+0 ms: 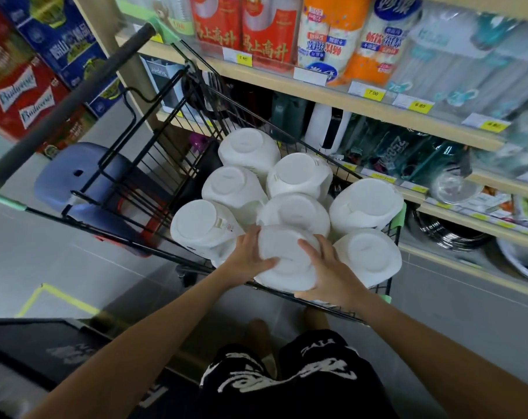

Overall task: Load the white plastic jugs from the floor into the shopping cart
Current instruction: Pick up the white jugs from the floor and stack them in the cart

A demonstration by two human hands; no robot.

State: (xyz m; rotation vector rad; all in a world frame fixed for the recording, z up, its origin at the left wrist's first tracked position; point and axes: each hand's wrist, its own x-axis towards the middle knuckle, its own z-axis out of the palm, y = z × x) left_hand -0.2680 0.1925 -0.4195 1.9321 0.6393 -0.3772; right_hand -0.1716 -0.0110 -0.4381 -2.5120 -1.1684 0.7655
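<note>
A black wire shopping cart (153, 164) stands in front of me, its near end packed with several white plastic jugs placed bottoms up. The nearest white jug (287, 255) sits at the cart's near edge between both my hands. My left hand (250, 258) grips its left side, thumb lying across the base. My right hand (329, 273) holds the right side, fingers spread over the base and wall. Other jugs (365, 204) crowd around it, touching one another. The far half of the cart holds nothing.
Wooden shelves (317, 95) with paper rolls, bottles and metal pans run along the right. A blue plastic stool (75, 179) stands left of the cart, beer cartons (20, 92) behind it. A black crate (38, 343) sits at lower left. My legs stand below the cart's near edge.
</note>
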